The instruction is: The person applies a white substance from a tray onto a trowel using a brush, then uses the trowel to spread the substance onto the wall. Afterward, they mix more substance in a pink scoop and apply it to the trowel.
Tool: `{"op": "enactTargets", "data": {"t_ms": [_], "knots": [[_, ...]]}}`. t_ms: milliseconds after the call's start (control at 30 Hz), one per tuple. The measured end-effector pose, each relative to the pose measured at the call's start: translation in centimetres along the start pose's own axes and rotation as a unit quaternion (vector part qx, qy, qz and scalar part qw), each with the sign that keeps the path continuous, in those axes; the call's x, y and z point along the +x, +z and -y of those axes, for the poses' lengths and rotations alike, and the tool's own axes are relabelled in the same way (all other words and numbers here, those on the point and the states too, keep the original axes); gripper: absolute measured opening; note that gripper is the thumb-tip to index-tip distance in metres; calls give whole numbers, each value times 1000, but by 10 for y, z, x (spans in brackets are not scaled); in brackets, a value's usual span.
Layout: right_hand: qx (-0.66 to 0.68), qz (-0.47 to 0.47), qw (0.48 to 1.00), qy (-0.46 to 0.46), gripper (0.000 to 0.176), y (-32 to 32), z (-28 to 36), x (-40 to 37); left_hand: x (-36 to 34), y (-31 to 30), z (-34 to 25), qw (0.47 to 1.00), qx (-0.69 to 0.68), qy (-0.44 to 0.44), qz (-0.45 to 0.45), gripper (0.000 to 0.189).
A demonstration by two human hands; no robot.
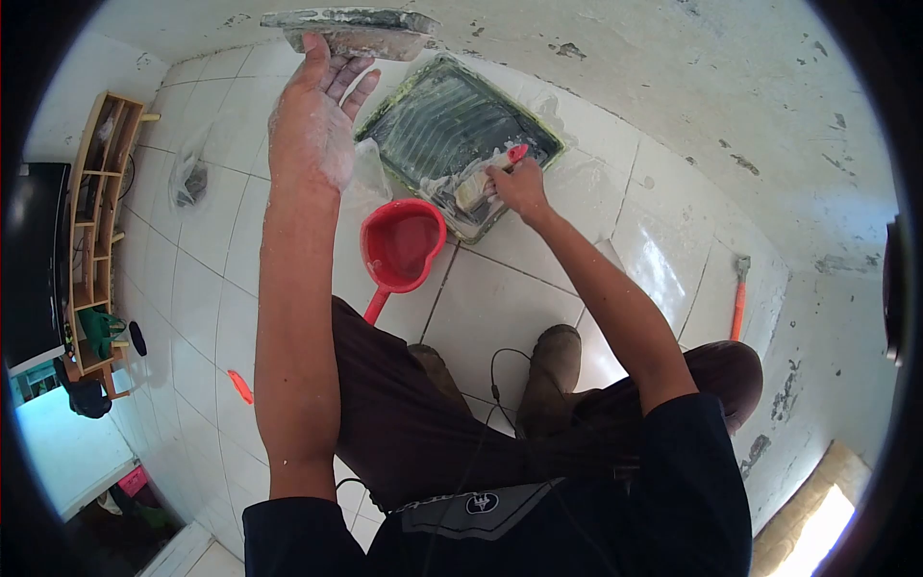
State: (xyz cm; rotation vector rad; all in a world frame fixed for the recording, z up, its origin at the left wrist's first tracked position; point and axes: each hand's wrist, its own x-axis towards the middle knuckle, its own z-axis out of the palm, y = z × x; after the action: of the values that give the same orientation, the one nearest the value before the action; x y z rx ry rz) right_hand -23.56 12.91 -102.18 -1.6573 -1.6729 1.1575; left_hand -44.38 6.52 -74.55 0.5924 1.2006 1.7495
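Observation:
My left hand (322,115), smeared with white paste, is raised near the wall. It grips a flat plastering trowel (361,40) whose blade is coated in grey-white residue. Over the tray's near corner, my right hand (521,188) is closed around a paintbrush (473,190) with a red handle end and a pale, paste-covered head. The black paint tray (447,120) has a ribbed slope, with white paste pooled around the brush. Between my forearms, a red long-handled dipper (406,245) rests on the floor by the tray; some pale residue shows inside it.
A hammer-like tool (739,298) with an orange handle lies on the tiles by the right wall. An orange object (240,387) is at left. Clear plastic bags (189,178) and a wooden shelf (96,212) stand farther left. A cable (496,385) hangs near my boots. The wall (615,58) has peeling patches.

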Motion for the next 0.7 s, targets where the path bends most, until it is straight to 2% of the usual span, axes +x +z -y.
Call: {"op": "enactTargets", "data": {"t_ms": [67, 200, 300, 367, 500, 567, 633, 700], "knots": [[27, 65, 998, 5, 35, -11, 7, 8, 1, 1, 1, 1000, 4, 4, 15, 41], [-2, 91, 996, 7, 35, -22, 7, 19, 8, -4, 9, 1000, 13, -22, 2, 38], [24, 115, 993, -1, 37, -24, 2, 25, 13, -8, 13, 999, 33, -30, 5, 36], [61, 165, 984, 33, 39, -33, 17, 16, 14, -8, 12, 999, 42, -34, 5, 34], [-36, 170, 985, 1, 39, -28, 21, 2, 11, -3, 10, 998, 41, -46, 3, 31], [-184, 78, 975, -95, 41, -11, 14, -11, 9, -1, 8, 998, 43, -47, 6, 31], [-182, 90, 976, -80, 45, 7, 9, -18, 8, -1, 9, 998, 36, -44, 8, 32], [-192, 35, 975, -106, 48, 20, 3, -28, 8, -2, 10, 998, 40, -47, 7, 32]]}}
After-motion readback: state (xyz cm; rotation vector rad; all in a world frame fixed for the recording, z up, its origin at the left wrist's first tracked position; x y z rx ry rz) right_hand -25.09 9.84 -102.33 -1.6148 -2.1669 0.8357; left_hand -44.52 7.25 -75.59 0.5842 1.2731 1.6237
